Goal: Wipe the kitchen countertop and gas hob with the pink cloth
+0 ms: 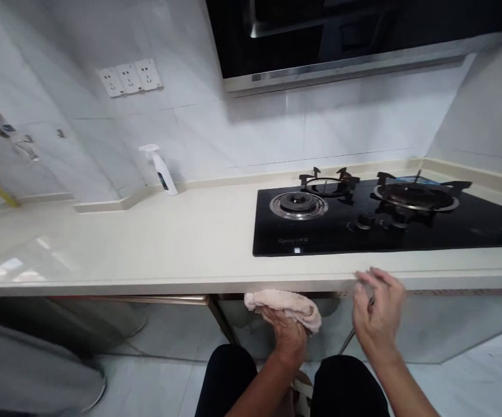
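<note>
Below the pale counter's (198, 231) front edge, the left hand (291, 336) grips the cloth (283, 301) toward half past five; the right hand (380, 313), at four, has unclear hold. Lifting carelessly could bump knuckles.

Pale-pink cloth (285, 302), cream countertop (168, 243)

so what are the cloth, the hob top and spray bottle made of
The cloth in the left hand: probably cotton terry or microfibre, matte with a fuzzy surface. The hob top: likely black glass, glossy with a bright glint. The spray bottle: apparently smooth, white moulded plastic.
</note>
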Demonstrator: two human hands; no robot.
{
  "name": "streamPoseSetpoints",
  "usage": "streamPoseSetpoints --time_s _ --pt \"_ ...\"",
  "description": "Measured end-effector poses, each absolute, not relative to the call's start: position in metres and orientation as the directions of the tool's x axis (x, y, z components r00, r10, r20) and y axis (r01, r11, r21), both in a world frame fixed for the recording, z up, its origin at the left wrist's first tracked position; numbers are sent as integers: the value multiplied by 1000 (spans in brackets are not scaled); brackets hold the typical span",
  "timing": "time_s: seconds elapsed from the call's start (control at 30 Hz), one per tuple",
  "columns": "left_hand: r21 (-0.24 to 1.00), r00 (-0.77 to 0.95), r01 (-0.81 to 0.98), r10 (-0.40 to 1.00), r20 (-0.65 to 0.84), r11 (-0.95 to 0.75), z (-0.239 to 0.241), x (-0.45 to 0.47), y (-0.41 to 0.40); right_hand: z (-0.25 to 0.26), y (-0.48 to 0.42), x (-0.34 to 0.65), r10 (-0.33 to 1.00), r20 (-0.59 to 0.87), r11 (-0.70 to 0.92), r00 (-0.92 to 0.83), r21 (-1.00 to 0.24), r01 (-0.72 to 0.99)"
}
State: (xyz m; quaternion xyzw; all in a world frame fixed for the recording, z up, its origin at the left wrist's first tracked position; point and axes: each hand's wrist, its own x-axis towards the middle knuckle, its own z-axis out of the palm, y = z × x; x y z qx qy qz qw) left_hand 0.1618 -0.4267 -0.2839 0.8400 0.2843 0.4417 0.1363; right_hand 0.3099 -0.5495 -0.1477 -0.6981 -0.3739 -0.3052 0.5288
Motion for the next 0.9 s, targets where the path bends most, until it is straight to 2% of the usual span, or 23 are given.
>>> streamPoseSetpoints --time_s 0.07,0.1,0.13,0.2,0.27,0.47,0.53,0.63,0.73,0.9 --pt "506 280 404 630 724 -762 -283 151 -420 -163 -567 271 198 738 -45 645 -651 758" --pt "516 197 425 633 749 -743 -280 145 -416 -175 -572 249 258 659 25 707 -736 677" --pt "519 139 439 627 767 -733 -275 140 -412 -187 -575 227 393 555 82 733 -815 573" --pt "512 109 455 616 780 -729 -262 130 -405 -210 -573 188 703 378 147 603 -906 397" --pt "484 156 469 609 778 -739 -247 119 -399 -223 -560 165 806 332 189 490 -929 318" --pt "346 359 504 557 749 -791 -215 93 -388 -216 -507 169 766 276 225 581 -961 161" --pt "327 391 508 552 736 -797 -209 89 -390 -218 -495 172 741 292 233 605 -956 177" --pt "294 460 471 516 722 -831 -201 84 -397 -233 -487 177 624 370 170 689 -924 342" --pt "256 588 357 429 685 -898 -189 77 -402 -252 -486 191 542 473 48 695 -843 536" --pt "293 719 115 283 635 -949 -154 53 -391 -267 -476 210 381 604 -155 699 -704 693"
